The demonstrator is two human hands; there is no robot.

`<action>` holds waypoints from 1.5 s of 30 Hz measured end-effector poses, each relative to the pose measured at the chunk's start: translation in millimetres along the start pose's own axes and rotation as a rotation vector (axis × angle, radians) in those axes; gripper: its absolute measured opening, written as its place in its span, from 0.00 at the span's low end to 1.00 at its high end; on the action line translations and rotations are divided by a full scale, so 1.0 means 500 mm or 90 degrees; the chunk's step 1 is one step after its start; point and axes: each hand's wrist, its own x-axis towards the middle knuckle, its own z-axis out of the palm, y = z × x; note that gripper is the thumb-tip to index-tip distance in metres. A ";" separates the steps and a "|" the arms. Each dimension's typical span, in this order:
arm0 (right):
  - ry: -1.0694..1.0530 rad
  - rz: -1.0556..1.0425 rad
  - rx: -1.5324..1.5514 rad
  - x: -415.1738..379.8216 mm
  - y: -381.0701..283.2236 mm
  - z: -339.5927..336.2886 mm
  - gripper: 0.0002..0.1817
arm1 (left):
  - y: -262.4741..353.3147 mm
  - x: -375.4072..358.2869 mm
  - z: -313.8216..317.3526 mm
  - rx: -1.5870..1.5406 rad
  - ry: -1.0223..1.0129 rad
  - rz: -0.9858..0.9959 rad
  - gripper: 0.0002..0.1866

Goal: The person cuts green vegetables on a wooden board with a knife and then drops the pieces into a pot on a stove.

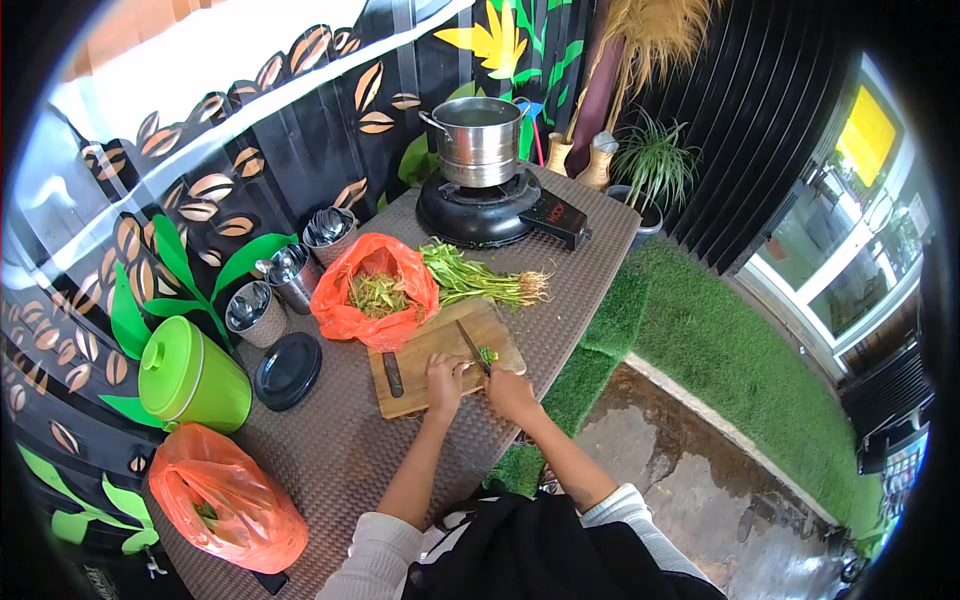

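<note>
A wooden cutting board lies on the brown woven-pattern table. My right hand is closed round the handle of a knife, its blade pointing up and left over the board. Beside the blade lies a small bit of chopped greens. My left hand rests on the board left of the knife, fingers bent together; what they hold, if anything, is too small to name. A second, dark-handled knife lies at the board's left side.
Leafy greens with roots and an open red bag lie behind the board. Further back, a steel pot stands on a black stove. Utensil cups, a black lid, a green bucket and another red bag stand left.
</note>
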 end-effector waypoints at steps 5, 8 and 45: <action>0.025 0.028 -0.006 -0.007 -0.009 0.060 0.15 | -0.002 -0.012 0.012 0.006 0.018 -0.028 0.06; 0.062 0.034 -0.012 -0.002 -0.013 0.083 0.16 | 0.004 -0.012 0.007 0.022 0.026 -0.044 0.06; 0.005 0.019 -0.008 0.009 0.004 0.034 0.17 | -0.005 -0.009 0.011 -0.054 -0.021 -0.015 0.15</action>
